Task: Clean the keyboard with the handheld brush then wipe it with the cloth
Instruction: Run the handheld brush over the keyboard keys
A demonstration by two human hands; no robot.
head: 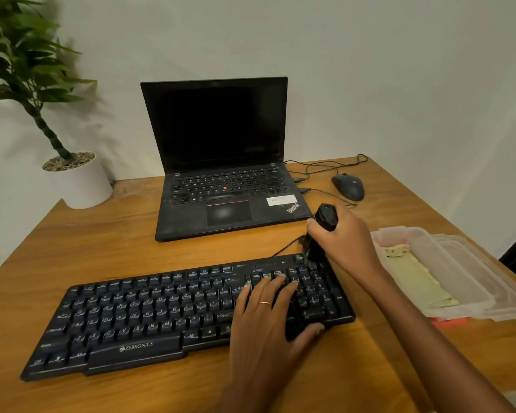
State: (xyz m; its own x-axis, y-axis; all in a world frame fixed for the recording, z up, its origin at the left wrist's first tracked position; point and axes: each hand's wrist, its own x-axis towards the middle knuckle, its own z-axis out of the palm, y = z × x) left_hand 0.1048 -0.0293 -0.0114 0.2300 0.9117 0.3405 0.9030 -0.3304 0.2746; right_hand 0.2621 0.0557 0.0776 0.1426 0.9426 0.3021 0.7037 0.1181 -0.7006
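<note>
A black keyboard (149, 320) lies across the wooden desk in front of me. My left hand (265, 320) rests flat on its right part, fingers spread over the keys near the number pad. My right hand (340, 236) grips a black handheld brush (325, 219) upright, its dark bristles touching the keyboard's top right corner. A pale yellow-green cloth (414, 275) lies inside a clear plastic container (471, 281) to the right of the keyboard.
An open black laptop (221, 180) with a dark screen stands behind the keyboard. A black mouse (348, 186) and its cables lie at the back right. A potted plant (75, 180) stands at the back left. The desk's right edge runs just beyond the container.
</note>
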